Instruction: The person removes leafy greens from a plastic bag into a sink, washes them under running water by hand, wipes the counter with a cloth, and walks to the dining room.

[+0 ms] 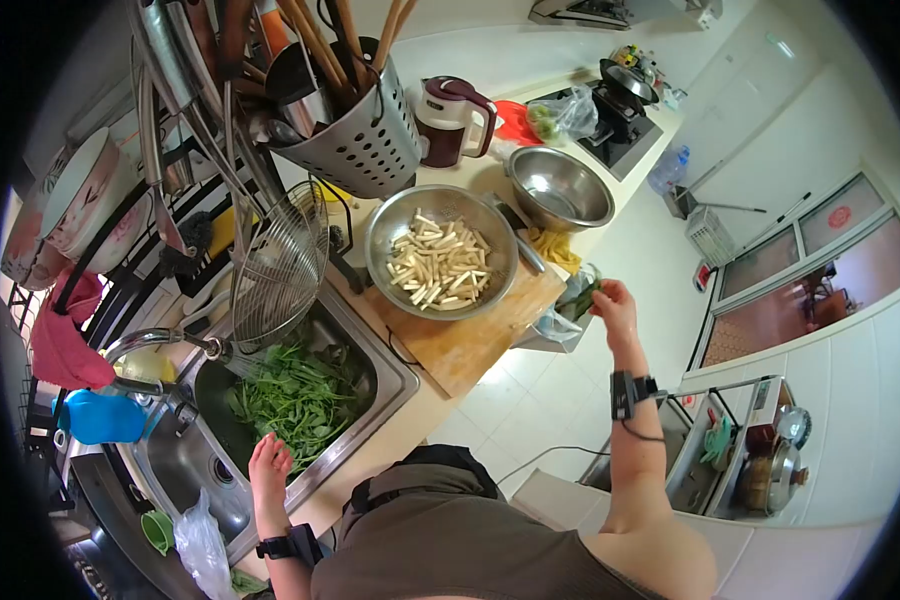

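Leafy greens (pixel 295 400) fill the right basin of the sink (pixel 395 385). At their near edge is my left hand (pixel 270 458), its fingers slightly curled together; whether anything is between them is too small to tell. My right hand (pixel 615 300) is stretched out to the right, pinching some dark green leaves (pixel 582 303) over a bag-lined bin (pixel 555 330) beside the counter. A metal bowl (pixel 378 245) of cut pale sticks (pixel 440 265) rests on the wooden cutting board (pixel 460 360). A knife (pixel 518 235) lies between that bowl and another steel bowl (pixel 560 188).
A perforated utensil holder (pixel 360 140) and wire strainer (pixel 282 265) stand behind the sink, near the faucet (pixel 160 340). A kettle (pixel 450 120) and stove (pixel 610 130) are farther back. A clear plastic bag (pixel 202 550) lies at the left basin. Shelves with pots (pixel 770 480) stand right.
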Demonstrator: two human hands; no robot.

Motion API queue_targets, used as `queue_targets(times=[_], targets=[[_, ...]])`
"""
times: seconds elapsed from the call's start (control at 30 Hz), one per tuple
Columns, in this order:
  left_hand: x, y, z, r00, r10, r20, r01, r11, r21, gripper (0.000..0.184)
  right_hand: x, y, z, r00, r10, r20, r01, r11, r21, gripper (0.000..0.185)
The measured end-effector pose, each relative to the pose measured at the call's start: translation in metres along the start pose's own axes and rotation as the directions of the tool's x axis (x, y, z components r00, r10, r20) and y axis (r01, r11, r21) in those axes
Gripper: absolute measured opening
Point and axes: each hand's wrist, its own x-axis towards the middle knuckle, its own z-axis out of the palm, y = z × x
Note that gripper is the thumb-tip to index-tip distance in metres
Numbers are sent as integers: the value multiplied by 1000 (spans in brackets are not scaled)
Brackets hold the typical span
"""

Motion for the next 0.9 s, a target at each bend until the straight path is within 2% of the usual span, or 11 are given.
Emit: queue_targets(times=[0.1,0.17,0.23,0.3,0.33,0.4,0.53,0.63,0.77,0.87,0.9], targets=[[2,1,17,1000,18,-5,-18,998,54,30,47,40,-24,997,67,-40,-72,983,-169,33],[-3,4,24,1000,16,-16,-14,995,97,32,70,76,-27,995,-62,-83,-21,658,-753,47],[-17,11,32,999,48,17,-50,986,160,33,82,101,-35,997,-17,71,69,533,-844,56],[-26,17,30,998,55,0,-54,978,200,32,106,151,-41,977,-210,42,193,779,-596,40],[-32,18,26,998,59,-24,-54,982,179,32,98,140,-26,1000,12,6,-8,915,-403,30],[-36,18,9,997,56,-45,-48,987,156,30,71,119,-6,898,326,295,-247,929,-275,24],[-28,31,-22,998,37,-60,-25,981,192,33,-23,50,71,668,384,637,-92,892,-442,30],[-4,49,-30,997,54,-57,-37,963,267,45,-60,35,116,481,377,791,-84,918,-387,31],[46,74,-24,998,31,-47,-14,944,330,49,-91,20,149,436,379,817,-21,911,-411,32],[94,74,-18,999,-21,46,-8,831,557,58,-106,15,151,447,395,803,38,888,-458,31],[110,69,-14,986,-14,167,-109,703,703,65,-112,14,150,476,403,781,17,884,-467,31]])
